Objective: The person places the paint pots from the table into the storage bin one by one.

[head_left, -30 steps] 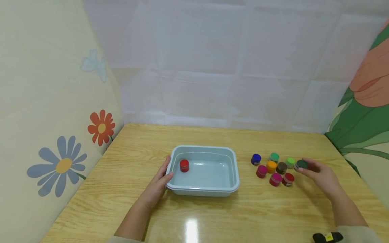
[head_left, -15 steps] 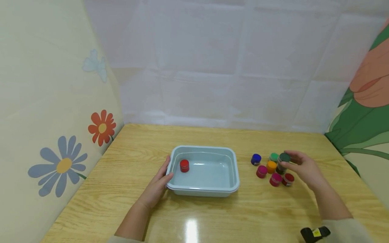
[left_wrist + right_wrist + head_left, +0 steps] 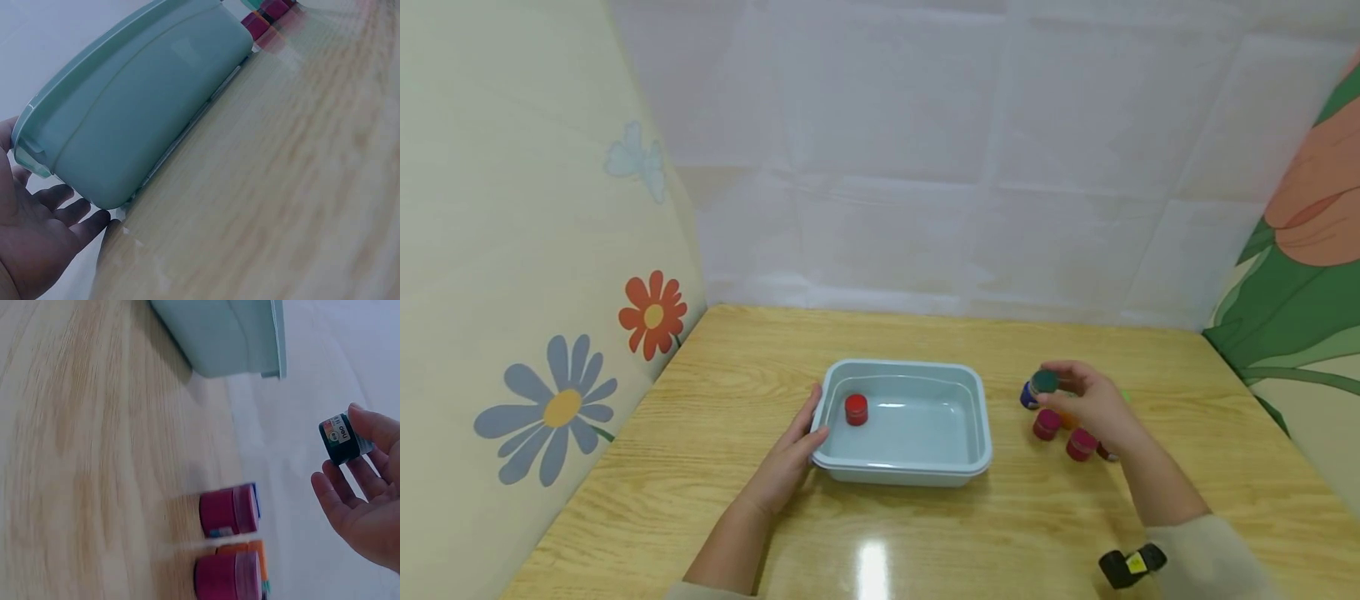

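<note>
My left hand holds the left end of a light blue plastic basin, thumb over the rim and fingers along the outer wall; the left wrist view shows those fingers against the end wall. Inside the basin, toward its left end, stands a red paint jar. Between thumb and fingers, my right hand pinches a dark green paint jar, raised above the table. In the head view the held jar overlaps a blue jar. Two magenta jars stand just below the right hand.
Partly hidden behind the right hand are an orange jar, a dark red jar and a light green jar. The wooden table meets a white cloth backdrop, with flower-patterned cloth at both sides.
My right hand has carried the dark green jar left from the right end of the jar group to above the blue jar. The left hand and basin have stayed put.
</note>
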Motion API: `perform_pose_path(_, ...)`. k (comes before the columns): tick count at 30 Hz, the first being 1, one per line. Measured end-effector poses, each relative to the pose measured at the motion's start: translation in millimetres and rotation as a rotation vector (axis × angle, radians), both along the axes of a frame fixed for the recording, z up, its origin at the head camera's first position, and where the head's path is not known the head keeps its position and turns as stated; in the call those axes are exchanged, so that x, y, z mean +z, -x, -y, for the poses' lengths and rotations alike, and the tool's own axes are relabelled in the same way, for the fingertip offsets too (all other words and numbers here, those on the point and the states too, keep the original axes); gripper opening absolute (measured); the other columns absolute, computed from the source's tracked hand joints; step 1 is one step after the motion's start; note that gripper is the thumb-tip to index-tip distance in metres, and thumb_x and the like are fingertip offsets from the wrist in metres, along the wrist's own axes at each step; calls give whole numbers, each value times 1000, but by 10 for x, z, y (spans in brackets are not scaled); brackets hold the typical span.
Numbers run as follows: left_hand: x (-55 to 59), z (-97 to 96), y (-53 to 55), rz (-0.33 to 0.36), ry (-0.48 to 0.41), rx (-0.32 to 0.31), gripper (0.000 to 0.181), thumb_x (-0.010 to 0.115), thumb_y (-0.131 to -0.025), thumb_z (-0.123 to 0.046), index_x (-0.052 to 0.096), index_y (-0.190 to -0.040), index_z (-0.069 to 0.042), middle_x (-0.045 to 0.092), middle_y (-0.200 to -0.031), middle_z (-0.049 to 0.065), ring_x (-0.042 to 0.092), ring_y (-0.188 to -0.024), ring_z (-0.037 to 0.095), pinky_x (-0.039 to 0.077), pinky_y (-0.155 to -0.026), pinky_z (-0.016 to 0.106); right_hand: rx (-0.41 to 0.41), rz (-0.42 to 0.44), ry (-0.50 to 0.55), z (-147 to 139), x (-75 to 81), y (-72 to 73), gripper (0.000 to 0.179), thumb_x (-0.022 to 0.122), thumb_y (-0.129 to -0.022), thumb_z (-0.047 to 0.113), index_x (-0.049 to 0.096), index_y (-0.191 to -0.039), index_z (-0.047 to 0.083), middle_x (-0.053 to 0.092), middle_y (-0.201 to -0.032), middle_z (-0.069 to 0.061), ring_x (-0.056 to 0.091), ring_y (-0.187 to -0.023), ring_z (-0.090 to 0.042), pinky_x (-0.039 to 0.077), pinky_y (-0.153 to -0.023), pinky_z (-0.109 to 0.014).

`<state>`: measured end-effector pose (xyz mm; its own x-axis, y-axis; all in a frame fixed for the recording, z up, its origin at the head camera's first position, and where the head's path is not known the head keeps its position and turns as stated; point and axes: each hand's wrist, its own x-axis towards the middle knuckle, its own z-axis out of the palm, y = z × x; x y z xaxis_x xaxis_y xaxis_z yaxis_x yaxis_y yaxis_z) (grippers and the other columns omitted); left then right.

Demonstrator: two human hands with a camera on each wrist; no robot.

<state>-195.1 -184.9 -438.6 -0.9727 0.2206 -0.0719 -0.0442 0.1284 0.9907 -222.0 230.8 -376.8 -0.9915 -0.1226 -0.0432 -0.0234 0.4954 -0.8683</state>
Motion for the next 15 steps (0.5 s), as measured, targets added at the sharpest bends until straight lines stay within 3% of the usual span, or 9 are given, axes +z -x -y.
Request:
perform_pose_path(4, -3, 0, -2, -4, -6, 1, 66, 42, -103, -24, 8, -159, -23, -2, -167, 1, -10, -153, 30, -1, -121, 59, 16, 7, 25, 141, 44, 32, 59, 69, -91, 26, 46, -142, 5, 52, -141, -21, 48, -131, -39, 48, -104, -44)
perform_pose_path(10, 1, -1, -3, -7, -12, 0, 66, 42, -103, -23, 8, -159, -22, -2, -167, 1, -9, -153, 30, -1, -121, 58, 58, 4, 62, 364, 121, 92, 57, 70, -90, 21, 48, -140, 4, 55, -136, -22, 53, -124, -36, 54, -89, -29)
perform_pose_path(15, 10, -3, -8, -5, -16, -2, 65, 41, -103, -23, 8, -159, -22, -2, -167, 1, -9, -153, 30, 0, -121, 58, 104, -2, 80, 561, 132, 148, 55, 70, -91, 18, 49, -139, 3, 56, -135, -20, 52, -127, -37, 53, -96, -37)
